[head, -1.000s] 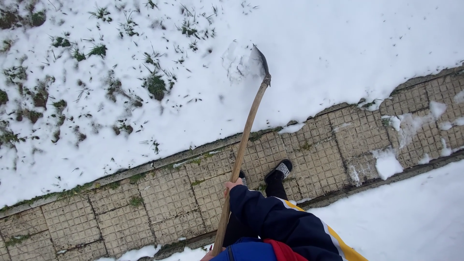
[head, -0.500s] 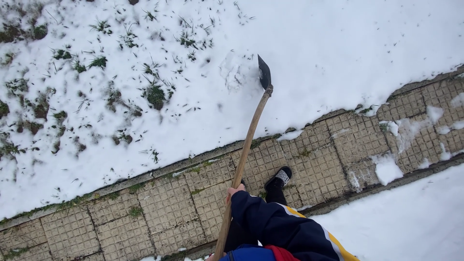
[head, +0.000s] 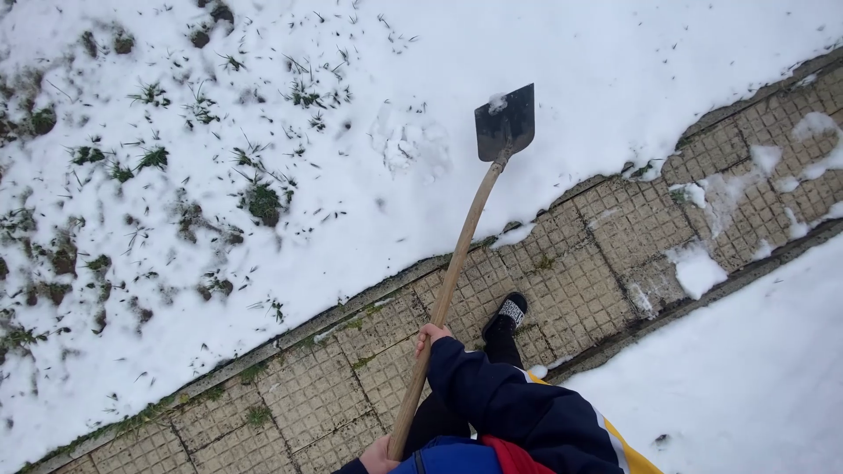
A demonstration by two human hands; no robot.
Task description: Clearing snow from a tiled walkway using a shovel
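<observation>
We hold a shovel (head: 457, 263) over the paved path (head: 334, 386), its dark blade (head: 505, 123) raised above the snow (head: 421, 149) at the path's upper edge. Right hand (head: 432, 335) fingers clench the wooden handle; left hand (head: 379, 456) grips its end. A shoe (head: 509, 312) stands mid-path; snow patches (head: 698, 268) lie along the path ahead.

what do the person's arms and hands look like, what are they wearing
Both hands are bare, no gloves. The right hand comes out of a dark navy jacket sleeve with a loose, puffy cut. Nearer the body the jacket shows a bright blue panel, a red patch and a white and yellow stripe. Of the left hand, only a small part shows at the bottom edge, its sleeve barely visible.
</observation>
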